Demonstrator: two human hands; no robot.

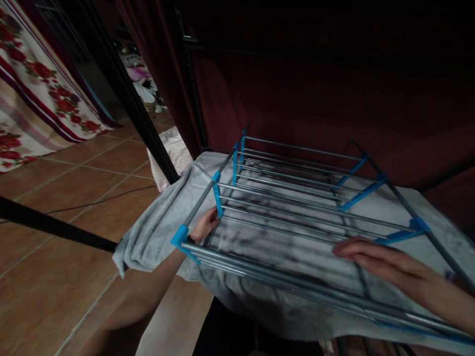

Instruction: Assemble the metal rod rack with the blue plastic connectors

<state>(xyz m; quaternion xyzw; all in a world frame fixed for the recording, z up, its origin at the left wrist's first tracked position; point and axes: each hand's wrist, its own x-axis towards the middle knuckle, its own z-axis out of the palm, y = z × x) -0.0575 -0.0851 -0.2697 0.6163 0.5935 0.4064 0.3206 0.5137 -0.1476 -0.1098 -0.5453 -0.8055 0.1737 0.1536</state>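
A metal drying rack [289, 189] with grey rods and blue plastic brackets lies across a grey blanket [166, 207]. My left hand [204, 226] reaches past the rack's near left corner. Its fingers are curled at the lower end of a blue bracket [217, 198] on the left side. My right hand [389, 262] is over the rack's right part, fingers stretched out and close together, with nothing visibly held. Its fingertips are beside the end of a lower rod; whether they touch it I cannot tell.
Dark metal posts [129, 94] of a frame stand at the left. A maroon curtain [315, 109] hangs behind the rack. A floral cloth [48, 89] hangs at far left. A black cable [100, 202] runs over the tiled floor [74, 183], and a striped cloth [172, 153] lies beyond the blanket.
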